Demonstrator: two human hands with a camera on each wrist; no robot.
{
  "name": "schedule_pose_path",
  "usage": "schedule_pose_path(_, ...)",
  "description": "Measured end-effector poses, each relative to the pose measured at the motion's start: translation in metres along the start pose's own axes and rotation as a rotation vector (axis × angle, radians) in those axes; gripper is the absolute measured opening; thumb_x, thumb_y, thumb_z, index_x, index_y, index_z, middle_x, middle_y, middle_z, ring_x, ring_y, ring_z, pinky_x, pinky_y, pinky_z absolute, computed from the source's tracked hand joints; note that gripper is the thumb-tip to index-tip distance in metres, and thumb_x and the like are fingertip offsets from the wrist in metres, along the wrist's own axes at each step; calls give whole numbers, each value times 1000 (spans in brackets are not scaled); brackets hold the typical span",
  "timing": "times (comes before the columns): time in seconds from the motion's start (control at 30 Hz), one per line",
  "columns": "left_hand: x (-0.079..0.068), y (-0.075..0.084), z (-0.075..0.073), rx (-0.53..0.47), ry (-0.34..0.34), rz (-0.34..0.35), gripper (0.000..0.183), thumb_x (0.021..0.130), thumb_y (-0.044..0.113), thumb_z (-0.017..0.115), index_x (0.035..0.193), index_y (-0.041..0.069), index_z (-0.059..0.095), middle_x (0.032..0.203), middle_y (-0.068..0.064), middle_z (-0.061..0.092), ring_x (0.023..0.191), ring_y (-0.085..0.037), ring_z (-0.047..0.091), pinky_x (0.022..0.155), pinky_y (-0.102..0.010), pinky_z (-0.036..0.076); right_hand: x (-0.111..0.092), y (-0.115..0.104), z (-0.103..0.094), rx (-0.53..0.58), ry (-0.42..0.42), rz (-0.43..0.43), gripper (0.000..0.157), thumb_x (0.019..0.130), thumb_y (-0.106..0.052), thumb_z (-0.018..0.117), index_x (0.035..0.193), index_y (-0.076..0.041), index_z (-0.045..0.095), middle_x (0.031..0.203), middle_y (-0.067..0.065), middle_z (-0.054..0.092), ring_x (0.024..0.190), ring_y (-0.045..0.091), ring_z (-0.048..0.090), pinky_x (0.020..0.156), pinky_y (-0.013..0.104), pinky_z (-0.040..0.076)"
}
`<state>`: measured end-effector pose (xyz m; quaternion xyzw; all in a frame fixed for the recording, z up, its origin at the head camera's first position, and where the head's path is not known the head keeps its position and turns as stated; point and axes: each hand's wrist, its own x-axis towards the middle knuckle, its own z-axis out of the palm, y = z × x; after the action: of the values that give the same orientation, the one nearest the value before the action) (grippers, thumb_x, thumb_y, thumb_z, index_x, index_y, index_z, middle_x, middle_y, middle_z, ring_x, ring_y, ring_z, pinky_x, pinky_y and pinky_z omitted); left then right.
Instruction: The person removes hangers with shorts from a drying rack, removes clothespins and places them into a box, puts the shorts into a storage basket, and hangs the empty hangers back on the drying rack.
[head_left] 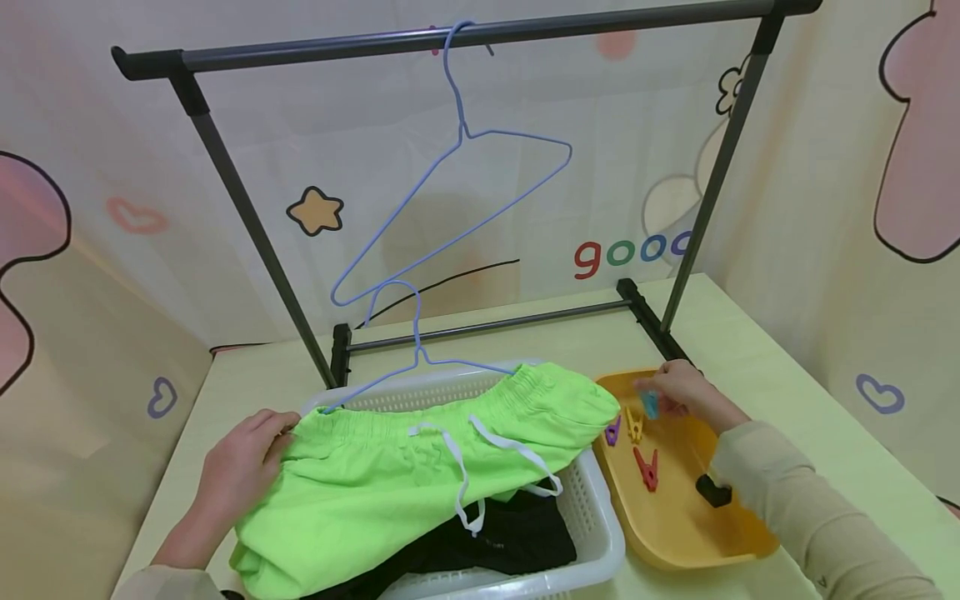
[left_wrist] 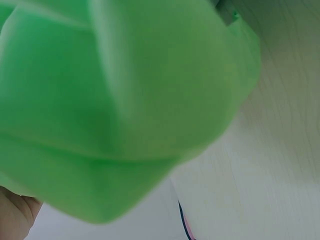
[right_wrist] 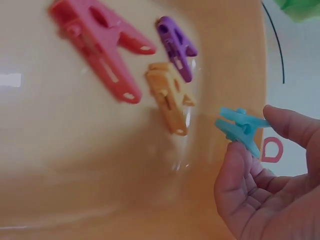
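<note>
Bright green shorts (head_left: 375,492) with white drawstrings hang on a blue wire hanger (head_left: 417,333), draped over a white basket (head_left: 600,533). My left hand (head_left: 243,458) grips the left end of their waistband; in the left wrist view the green cloth (left_wrist: 125,90) covers most of the picture. Over the far end of a yellow tray (head_left: 675,533), my right hand (head_left: 686,389) pinches a light blue clothespin (right_wrist: 242,127) between thumb and fingers. Lying in the tray are a red clothespin (right_wrist: 102,50), a purple clothespin (right_wrist: 176,47) and a yellow clothespin (right_wrist: 168,97).
A black garment rack (head_left: 495,32) stands behind the basket, with another blue hanger (head_left: 450,242) hooked on its bar. Black cloth (head_left: 517,533) lies in the basket under the shorts. The rack's right foot (head_left: 648,321) reaches close to the tray's far edge.
</note>
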<state>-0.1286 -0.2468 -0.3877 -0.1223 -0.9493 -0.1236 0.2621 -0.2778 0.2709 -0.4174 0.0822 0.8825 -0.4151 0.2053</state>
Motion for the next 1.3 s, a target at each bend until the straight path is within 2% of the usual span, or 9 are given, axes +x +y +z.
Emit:
schedule_pose_path(0.13,0,1,-1,-1,-9,-6,21,73,0,65,92,8,63,85,-3,62,72,-21,59,55,-35,45,1,4,1,-30,12,-2,32,83,-25,59,71,-7,36,51,-1,38,46,11,40,45,21,37)
schedule_pose_path(0.2,0,1,-1,-1,-11,-7,21,73,0,65,92,8,63,85,-3,62,73,-21,59,55,-35,45,2,5,2,-45,19,8,32,83,-26,60,70,-7,37,51,-1,39,45,11,39,44,21,37)
schedule_pose_path(0.37,0,1,-1,-1,-11,-8,21,73,0,65,92,7,63,85,-3,62,73,-21,59,55,-35,45,6,7,5,-85,31,57,33,82,-27,61,84,-1,41,56,1,42,46,11,43,46,20,41)
schedule_pose_path(0.5,0,0,-1,-3,-6,-6,21,73,0,65,92,8,63,85,-3,62,73,-21,59,55,-36,45,7,10,6,-112,18,89,40,81,-25,62,98,5,42,55,2,44,45,11,44,47,20,42)
schedule_pose_path(0.63,0,-1,0,-3,0,-2,21,73,0,65,92,8,63,85,-2,62,74,-21,59,55,-36,45,8,13,8,-147,13,89,45,79,-25,63,103,7,43,54,2,44,45,12,44,47,21,43)
schedule_pose_path(0.97,0,1,-1,-6,-10,-5,21,73,0,65,92,8,63,85,-2,61,73,-21,59,56,-35,45,10,17,14,-186,44,91,39,75,-24,65,93,5,48,52,2,43,44,13,45,45,22,44)
schedule_pose_path(1.3,0,0,1,3,17,13,21,71,0,66,91,8,63,83,-2,61,72,-19,58,55,-35,45,12,18,16,-217,55,107,32,75,-24,64,85,3,50,53,3,46,45,13,48,46,23,46)
